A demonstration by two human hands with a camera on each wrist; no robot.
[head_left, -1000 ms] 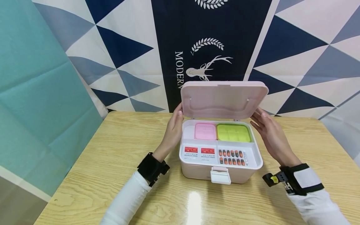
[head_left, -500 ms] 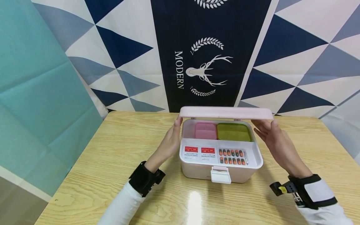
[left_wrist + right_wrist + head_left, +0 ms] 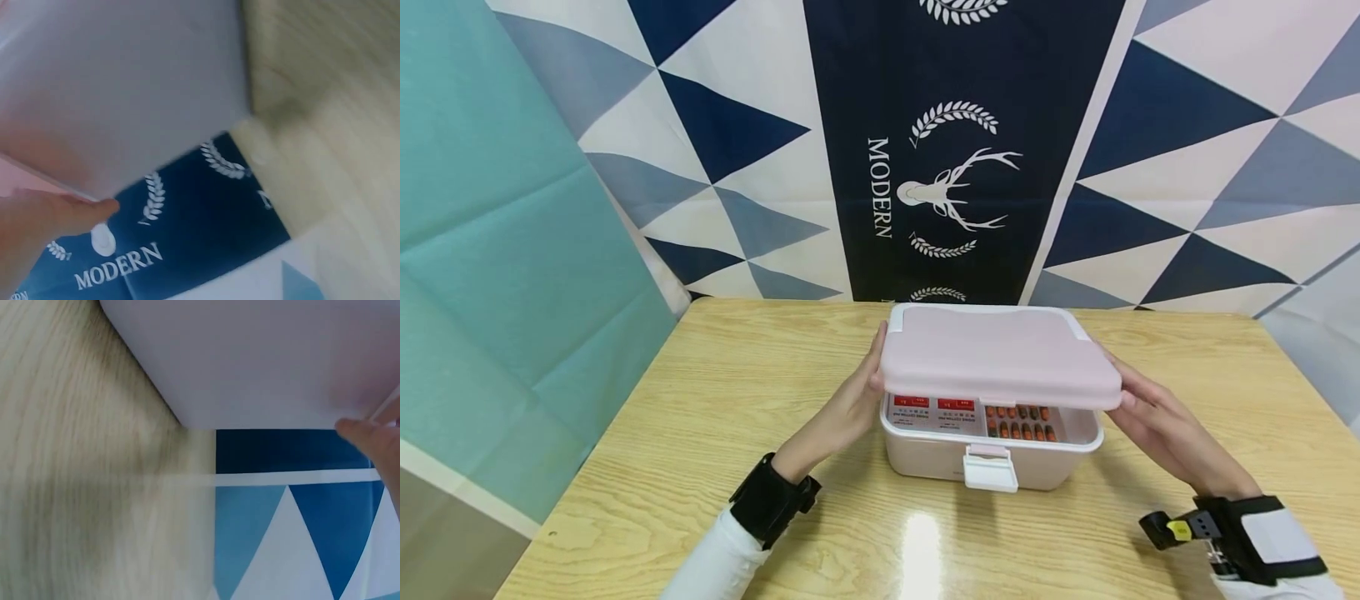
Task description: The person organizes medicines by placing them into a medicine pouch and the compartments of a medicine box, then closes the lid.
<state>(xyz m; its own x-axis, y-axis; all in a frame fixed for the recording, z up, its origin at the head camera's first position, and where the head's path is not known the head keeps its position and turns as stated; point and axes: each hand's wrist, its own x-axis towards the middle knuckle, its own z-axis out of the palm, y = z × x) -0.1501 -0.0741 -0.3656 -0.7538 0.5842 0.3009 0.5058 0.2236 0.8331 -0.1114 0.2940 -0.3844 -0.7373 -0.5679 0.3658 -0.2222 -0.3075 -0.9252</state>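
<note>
A pink-and-white medicine box [image 3: 917, 458] stands on the table, its pink lid [image 3: 1000, 354] partly lowered above it. Through the front gap I see red-labelled packets [image 3: 934, 414] and a blister strip of capsules [image 3: 1018, 423]; the lid hides the rear compartments. At the front, a white latch [image 3: 990, 472] hangs outward. My left hand [image 3: 846, 404] touches the lid's left side with nearly straight fingers. On the opposite side, my right hand [image 3: 1180, 437] touches the lid's right edge, fingers extended. Each wrist view shows a thumb [image 3: 81, 212] beside the box's pale wall [image 3: 262, 369].
The wooden table [image 3: 722, 367] extends around the box. Behind it hangs a patterned cloth [image 3: 775, 167] with triangles and a deer print, and a teal cloth [image 3: 512, 233] covers the left side.
The lid has come down from standing raised to tilted low over the box, covering the pink and green compartments. Both hands have moved down and toward me with it.
</note>
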